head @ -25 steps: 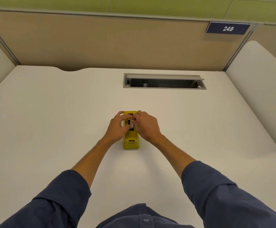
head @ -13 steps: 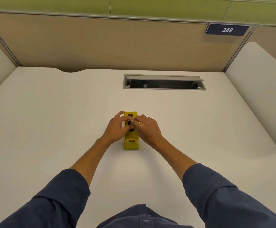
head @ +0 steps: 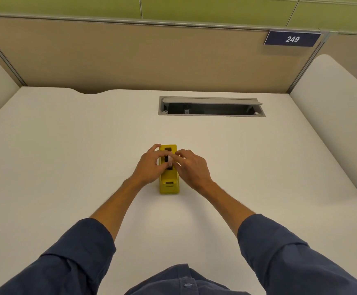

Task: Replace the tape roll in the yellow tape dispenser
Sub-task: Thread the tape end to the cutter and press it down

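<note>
The yellow tape dispenser (head: 169,186) stands on the white desk (head: 67,167), its cutter end toward me. A pale tape roll (head: 170,159) sits on edge in the dispenser's dark middle slot, mostly hidden by fingers. My left hand (head: 149,167) clasps the dispenser's left side, thumb and fingertips reaching over the top to the roll. My right hand (head: 191,167) comes from the right, its fingertips pinching the roll at the slot.
An open grey cable hatch (head: 211,107) is set in the desk behind the dispenser. A beige partition (head: 130,60) with a "249" plate (head: 292,39) closes the back. White side panels flank the desk.
Both hands stay on the dispenser; the fingers have shifted slightly around the roll in the slot. The dispenser has not moved.
</note>
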A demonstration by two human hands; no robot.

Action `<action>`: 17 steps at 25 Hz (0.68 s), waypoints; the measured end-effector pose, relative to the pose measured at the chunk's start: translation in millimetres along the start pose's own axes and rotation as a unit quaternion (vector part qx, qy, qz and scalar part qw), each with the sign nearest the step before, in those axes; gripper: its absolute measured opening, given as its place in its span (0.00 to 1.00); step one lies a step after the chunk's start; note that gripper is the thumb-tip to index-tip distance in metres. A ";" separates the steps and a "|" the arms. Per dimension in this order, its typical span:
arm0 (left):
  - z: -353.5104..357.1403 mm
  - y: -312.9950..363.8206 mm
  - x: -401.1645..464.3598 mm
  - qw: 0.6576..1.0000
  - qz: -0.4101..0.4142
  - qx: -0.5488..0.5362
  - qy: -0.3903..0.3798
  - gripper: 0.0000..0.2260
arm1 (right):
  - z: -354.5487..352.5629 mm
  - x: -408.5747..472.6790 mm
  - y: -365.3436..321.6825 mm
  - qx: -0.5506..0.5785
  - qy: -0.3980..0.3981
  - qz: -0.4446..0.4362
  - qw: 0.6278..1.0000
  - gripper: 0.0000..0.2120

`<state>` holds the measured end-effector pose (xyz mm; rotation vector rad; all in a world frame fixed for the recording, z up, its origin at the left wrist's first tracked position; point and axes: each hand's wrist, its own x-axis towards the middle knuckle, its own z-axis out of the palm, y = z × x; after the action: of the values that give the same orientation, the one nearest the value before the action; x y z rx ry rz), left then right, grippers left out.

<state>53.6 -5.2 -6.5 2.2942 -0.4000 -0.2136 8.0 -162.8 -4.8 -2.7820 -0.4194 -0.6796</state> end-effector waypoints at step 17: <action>-0.4 2.0 -1.8 1.000 -0.003 -0.003 -0.005 0.16 | 4.9 -5.8 -0.1 0.004 0.004 0.002 1.000 0.07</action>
<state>51.6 -5.6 -4.7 2.2896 -0.3965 -0.2300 5.1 -162.5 -11.8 -2.7707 -0.4127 -0.6869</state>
